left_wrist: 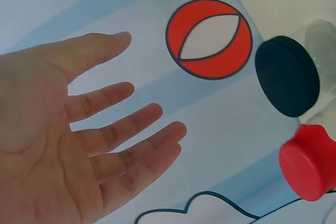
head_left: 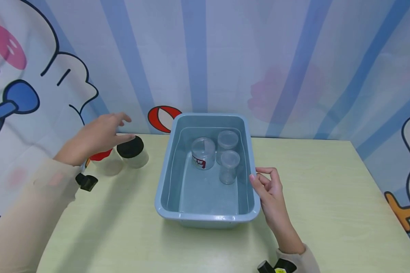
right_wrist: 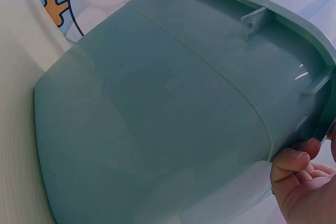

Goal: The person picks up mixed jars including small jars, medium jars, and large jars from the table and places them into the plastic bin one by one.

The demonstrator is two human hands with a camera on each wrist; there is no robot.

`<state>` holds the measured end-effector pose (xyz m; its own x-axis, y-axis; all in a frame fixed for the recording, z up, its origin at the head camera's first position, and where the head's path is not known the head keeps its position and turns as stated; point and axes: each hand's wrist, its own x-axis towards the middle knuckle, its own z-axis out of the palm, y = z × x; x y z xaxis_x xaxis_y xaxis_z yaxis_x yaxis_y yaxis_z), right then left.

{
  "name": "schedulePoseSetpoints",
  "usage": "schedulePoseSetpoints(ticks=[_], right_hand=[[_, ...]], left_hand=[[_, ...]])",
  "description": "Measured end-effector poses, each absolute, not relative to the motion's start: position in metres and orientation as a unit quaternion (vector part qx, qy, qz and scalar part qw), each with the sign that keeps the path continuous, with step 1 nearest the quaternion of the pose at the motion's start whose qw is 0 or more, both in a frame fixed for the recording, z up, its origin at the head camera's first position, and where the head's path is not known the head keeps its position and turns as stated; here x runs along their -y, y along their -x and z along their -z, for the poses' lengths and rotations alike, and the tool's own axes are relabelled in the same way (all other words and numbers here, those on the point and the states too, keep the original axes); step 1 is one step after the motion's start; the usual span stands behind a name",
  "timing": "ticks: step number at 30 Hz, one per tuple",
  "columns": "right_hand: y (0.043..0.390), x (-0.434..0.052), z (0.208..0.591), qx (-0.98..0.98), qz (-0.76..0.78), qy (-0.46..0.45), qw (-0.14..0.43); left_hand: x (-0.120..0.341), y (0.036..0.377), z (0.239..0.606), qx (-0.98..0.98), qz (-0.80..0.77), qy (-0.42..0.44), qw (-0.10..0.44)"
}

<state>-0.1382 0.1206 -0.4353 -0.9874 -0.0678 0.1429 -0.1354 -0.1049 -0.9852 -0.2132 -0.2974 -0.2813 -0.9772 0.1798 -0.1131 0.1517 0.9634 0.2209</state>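
Observation:
A blue-grey plastic tub [head_left: 208, 219] stands mid-table with three clear lidded jars inside: one with a red label [head_left: 203, 153], one behind it [head_left: 227, 140], one in front [head_left: 229, 167]. My left hand [head_left: 99, 136] hovers open, fingers spread, just above a black-lidded jar [head_left: 131, 149] and a red-lidded jar [head_left: 104, 161] left of the tub. In the left wrist view the left hand's palm [left_wrist: 79, 129] is bare, with the black lid [left_wrist: 287, 76] and red lid [left_wrist: 310, 161] beyond it. My right hand [head_left: 270, 189] rests with loosely curled fingers [right_wrist: 294, 163] against the tub's right wall [right_wrist: 157, 103].
The pale green table [head_left: 328, 197] ends at a cartoon-printed curtain [head_left: 294, 57] close behind the tub and along both sides. Black cameras sit on my left wrist [head_left: 86, 182] and right wrist [head_left: 276, 266].

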Motion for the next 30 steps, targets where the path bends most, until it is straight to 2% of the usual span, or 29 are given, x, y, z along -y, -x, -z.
schedulePoseSetpoints(ticks=[30], right_hand=[[0.138,-0.122,0.433,0.669,-0.74,-0.069,0.021]], left_hand=[[0.35,0.218,0.309,-0.993,-0.086,-0.022,0.083]])
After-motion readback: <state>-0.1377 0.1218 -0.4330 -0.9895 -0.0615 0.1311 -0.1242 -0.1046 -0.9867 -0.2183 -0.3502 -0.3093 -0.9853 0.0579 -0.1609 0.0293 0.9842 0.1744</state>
